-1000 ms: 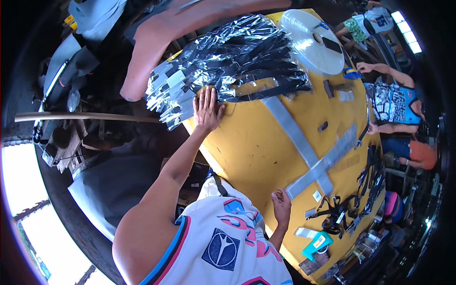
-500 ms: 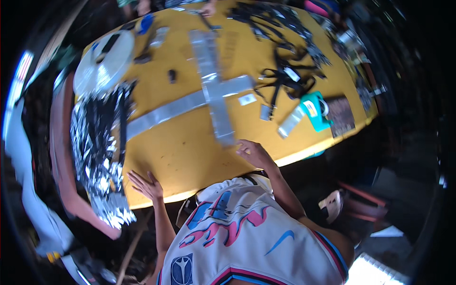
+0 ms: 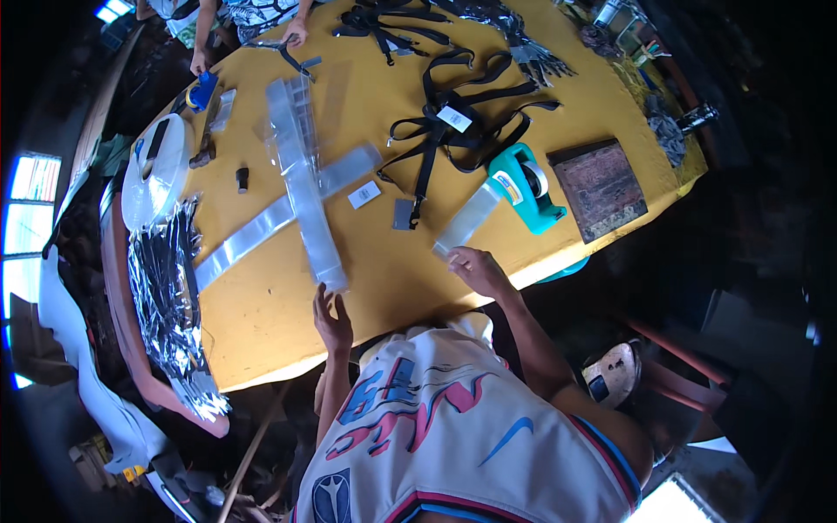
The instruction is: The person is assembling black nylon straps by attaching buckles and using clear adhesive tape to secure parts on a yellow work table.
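Note:
Two stacks of long clear plastic strips lie crossed on the yellow table. My left hand [image 3: 333,324], its fingers stretched out, touches the near end of the upper stack [image 3: 307,205]. The lower stack [image 3: 248,240] runs off to the left beneath it. To the right, my right hand [image 3: 479,272] has its fingers closed at the near end of a shorter clear plastic strip [image 3: 469,220]. That strip's far end meets a teal tape dispenser [image 3: 526,193] with a roll in it. Between my hands and the straps lie a white card [image 3: 364,194] and a grey card [image 3: 404,214].
Black straps [image 3: 453,122] with a white tag spread across the right half of the yellow table [image 3: 261,322]. A dark worn board [image 3: 597,187] lies beside the dispenser. Shiny strips [image 3: 166,305] and a white reel [image 3: 157,174] are at left. Another person's hand [image 3: 296,33] works at the far edge.
My left hand has moved right, from the bare tabletop to the crossed strips' near end. My right hand has shifted to the short strip by the dispenser. The view has turned.

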A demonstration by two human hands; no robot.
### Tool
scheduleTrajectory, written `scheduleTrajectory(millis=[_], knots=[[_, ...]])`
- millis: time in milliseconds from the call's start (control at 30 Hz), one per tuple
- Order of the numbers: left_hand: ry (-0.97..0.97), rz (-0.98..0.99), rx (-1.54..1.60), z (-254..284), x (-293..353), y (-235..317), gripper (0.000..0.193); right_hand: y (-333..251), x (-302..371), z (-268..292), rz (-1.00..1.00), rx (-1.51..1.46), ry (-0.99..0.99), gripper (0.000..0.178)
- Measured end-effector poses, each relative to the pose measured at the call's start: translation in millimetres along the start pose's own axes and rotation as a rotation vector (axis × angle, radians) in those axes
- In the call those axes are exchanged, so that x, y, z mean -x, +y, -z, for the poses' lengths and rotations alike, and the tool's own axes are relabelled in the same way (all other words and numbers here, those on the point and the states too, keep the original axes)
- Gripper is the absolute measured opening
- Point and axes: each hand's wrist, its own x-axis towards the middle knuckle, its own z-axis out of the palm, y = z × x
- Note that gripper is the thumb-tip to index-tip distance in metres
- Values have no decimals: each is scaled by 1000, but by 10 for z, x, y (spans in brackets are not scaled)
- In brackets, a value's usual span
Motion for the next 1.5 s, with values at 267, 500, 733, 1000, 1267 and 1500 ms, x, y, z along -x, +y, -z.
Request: scheduleTrajectory(millis=[267, 500, 733, 1000, 1267, 1500], knots=[[-199, 655, 767, 42, -305, 1052, 60, -954, -196, -706, 485, -273, 110, 57], [-554, 466, 1572, 436, -731, 1414, 83, -1563, -489, -1063, 1185, 358, 101, 70], [-420, 585, 1620, 1099, -326, 1420, 64, -428, -1949, -457, -115, 44, 607, 39], [-166, 642, 1665, 1253, -103, 948, 49, -455, -2708, -281, -447, 3, 710, 37], [56, 660, 1625, 1387, -23, 658, 40, -299, -2629, 128, -292, -673, 450, 17], [125, 725, 1561, 1370, -288, 623, 33, -1663, -2522, 1514, 224, -937, 418, 14]])
